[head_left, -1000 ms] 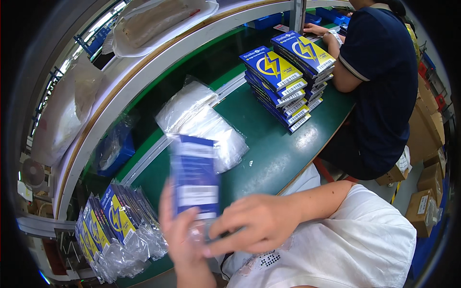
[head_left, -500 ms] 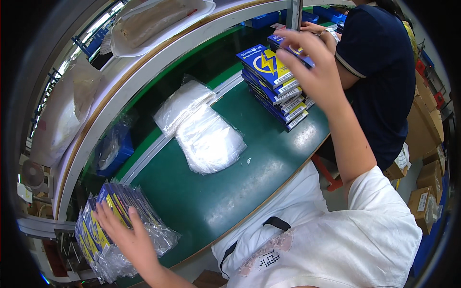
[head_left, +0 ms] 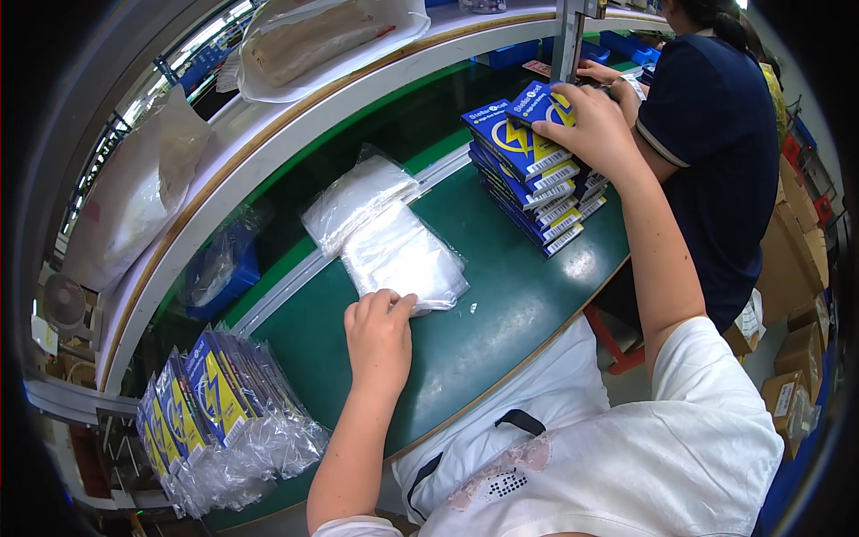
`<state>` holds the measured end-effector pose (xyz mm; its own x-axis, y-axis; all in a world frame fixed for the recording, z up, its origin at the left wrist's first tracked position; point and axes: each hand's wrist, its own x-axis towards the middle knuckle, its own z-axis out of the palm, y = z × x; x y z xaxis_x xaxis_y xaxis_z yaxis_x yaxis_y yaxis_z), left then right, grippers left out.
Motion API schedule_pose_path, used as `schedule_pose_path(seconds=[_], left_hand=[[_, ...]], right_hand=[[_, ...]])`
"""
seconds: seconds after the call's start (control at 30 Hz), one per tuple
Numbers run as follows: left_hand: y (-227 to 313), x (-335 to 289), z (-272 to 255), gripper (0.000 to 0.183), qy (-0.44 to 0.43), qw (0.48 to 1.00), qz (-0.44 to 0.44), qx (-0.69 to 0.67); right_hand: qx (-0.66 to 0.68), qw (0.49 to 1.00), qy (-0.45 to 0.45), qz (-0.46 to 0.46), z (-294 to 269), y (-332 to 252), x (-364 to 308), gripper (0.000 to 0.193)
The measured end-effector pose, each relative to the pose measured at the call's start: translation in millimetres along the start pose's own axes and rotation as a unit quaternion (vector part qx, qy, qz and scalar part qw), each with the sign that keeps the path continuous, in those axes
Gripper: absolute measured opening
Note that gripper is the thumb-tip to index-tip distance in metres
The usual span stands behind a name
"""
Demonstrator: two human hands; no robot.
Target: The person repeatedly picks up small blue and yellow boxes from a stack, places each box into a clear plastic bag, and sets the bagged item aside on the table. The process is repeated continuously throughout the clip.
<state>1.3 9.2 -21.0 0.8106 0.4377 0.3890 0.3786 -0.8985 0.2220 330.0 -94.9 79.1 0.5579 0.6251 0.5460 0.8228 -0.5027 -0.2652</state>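
My right hand (head_left: 595,130) has its thumb and fingers closed around a flat blue-and-yellow box (head_left: 540,116), which lies askew on top of a stack of like boxes (head_left: 546,192) at the far right of the bench. At the near edge of a pile of clear plastic bags (head_left: 403,255), my left hand (head_left: 380,340) has its fingers curled together on a bag's edge; the fingertips are partly hidden. Left of that hand, a row of the same boxes in clear bags (head_left: 219,394) stands on edge, with loose plastic ends towards me.
The green bench (head_left: 465,358) runs diagonally, with a metal rail (head_left: 282,291) along its far side. Above it a shelf (head_left: 224,170) carries plastic-wrapped goods. A blue bin (head_left: 234,282) sits behind the rail. A person in dark blue (head_left: 716,161) works on the right.
My left hand has moved right from above the bagged boxes to the plastic bags and curled its fingers. My right hand has come down and closed on a box atop the stack.
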Motion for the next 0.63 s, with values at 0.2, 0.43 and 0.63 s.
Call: schedule_pose_path(seconds=[0.2,0.43,0.63], left_hand=[[6.4,5.9,-0.9,0.030,0.058,0.998,-0.022,-0.034],[9.9,8.5,-4.8,0.023,0.069,0.994,-0.053,-0.059],[5.8,7.3,-5.0,0.013,0.067,0.988,-0.073,-0.118]], right_hand=[[0.033,0.985,0.148,-0.081,11.4,-16.0,-15.6,0.065],[0.548,0.832,0.029,0.085,-1.8,-58.9,-57.5,0.061],[0.720,0.541,-0.353,0.254,14.9,-69.3,-105.6,0.046]])
